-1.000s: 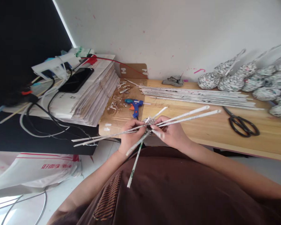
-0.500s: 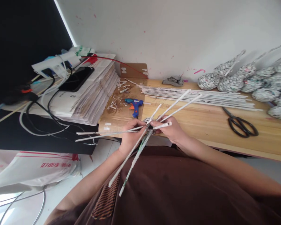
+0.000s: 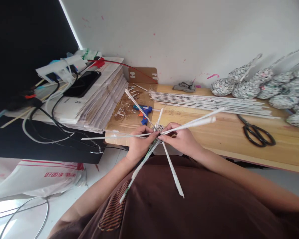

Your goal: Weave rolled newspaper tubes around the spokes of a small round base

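Observation:
Between my two hands is a small woven piece of rolled paper sticks (image 3: 173,169), its sticks spreading outward like spokes. My left hand (image 3: 140,141) is closed on its left side, thumb and fingers pinching close to the centre. From the right, my right hand (image 3: 181,137) pinches the same piece, with paper sticks passing over its fingers. The woven centre is mostly covered by my fingertips. Just beyond my left hand, a blue glue gun (image 3: 146,114) lies on a brown cardboard sheet (image 3: 119,127), partly behind one spoke.
Loose paper sticks (image 3: 209,103) lie along the wooden table (image 3: 224,132). Black-handled scissors (image 3: 257,134) rest at the right, below woven paper gourd shapes (image 3: 246,86). At left, a phone (image 3: 82,83) and a power strip (image 3: 59,68) sit on a paper stack (image 3: 102,99).
The woven piece has turned in my hands, and its spokes point in new directions. One now reaches up-left over the glue gun, another down-right over the apron. Both hands stay near the same place.

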Available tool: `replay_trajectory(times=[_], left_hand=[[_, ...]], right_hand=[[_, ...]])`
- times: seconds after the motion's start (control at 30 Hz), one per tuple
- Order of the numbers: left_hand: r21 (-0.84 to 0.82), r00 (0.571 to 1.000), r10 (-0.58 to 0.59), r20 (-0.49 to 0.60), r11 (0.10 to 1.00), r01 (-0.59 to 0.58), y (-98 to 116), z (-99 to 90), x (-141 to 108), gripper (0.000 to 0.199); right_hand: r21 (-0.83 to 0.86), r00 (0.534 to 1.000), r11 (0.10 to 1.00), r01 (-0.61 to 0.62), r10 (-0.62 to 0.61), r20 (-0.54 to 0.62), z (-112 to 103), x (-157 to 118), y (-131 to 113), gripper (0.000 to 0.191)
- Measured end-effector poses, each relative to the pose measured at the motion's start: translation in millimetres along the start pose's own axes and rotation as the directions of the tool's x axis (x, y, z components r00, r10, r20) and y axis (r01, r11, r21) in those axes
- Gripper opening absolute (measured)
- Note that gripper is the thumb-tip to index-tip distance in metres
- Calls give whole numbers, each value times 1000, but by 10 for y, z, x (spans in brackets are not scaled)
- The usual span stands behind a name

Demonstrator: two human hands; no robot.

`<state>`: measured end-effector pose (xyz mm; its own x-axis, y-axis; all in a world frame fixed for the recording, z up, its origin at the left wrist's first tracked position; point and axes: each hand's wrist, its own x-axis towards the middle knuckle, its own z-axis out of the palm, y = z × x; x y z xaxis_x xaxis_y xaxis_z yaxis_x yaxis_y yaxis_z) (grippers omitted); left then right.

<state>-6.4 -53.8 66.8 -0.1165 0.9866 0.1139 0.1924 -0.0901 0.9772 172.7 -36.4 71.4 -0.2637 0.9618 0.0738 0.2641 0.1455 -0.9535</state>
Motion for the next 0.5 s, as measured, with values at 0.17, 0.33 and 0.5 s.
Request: replay_trajectory(times=[0.17,0.33,0.5], left_hand=[[8,1000,4,12,1000,-4,-19,-2,30,23],[46,1000,6,-18,999,-5,-26,-6,100,21],[-48,998,-33,-48,998,30,-107,-9,133,29]], right_hand=[[23,999,999,-39,39,29,-14,13,-21,21],[-24,999,999,-23,24,28,-13,79,-71,14],[135,993,988,-70,56,105,-34,131,-33,16]])
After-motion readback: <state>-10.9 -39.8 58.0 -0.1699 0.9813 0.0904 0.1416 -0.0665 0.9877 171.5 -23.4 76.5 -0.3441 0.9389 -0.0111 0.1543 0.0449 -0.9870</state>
